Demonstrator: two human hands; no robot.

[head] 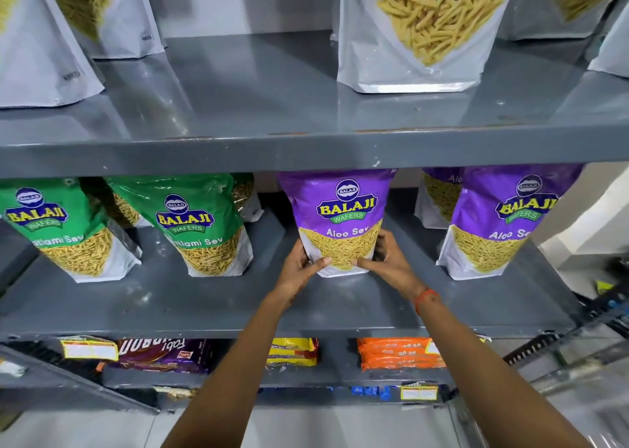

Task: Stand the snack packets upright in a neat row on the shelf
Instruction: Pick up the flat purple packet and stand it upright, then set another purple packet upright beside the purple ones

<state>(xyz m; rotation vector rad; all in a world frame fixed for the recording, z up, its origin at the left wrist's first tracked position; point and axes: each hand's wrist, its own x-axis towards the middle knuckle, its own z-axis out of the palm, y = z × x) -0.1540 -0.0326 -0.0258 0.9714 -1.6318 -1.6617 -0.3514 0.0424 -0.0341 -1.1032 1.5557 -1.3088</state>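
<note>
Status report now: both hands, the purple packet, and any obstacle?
Left hand and right hand grip the purple Aloo Sev snack packet at its base. Packet upright on the grey metal shelf. Nothing in the way.

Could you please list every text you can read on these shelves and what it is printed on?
"BALAJI WAFERS Aloo Sev": held purple packet.
Same, last word cut off: right purple packet.
"BALAJI WAFERS", "...tlami Sev": two green packets.
"20 20": orange packs.
Price tags, white pouches: unreadable.

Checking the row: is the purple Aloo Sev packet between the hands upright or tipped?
Upright: the purple Aloo Sev packet stands on its base on the grey shelf, left hand and right hand gripping its lower sides.
</note>
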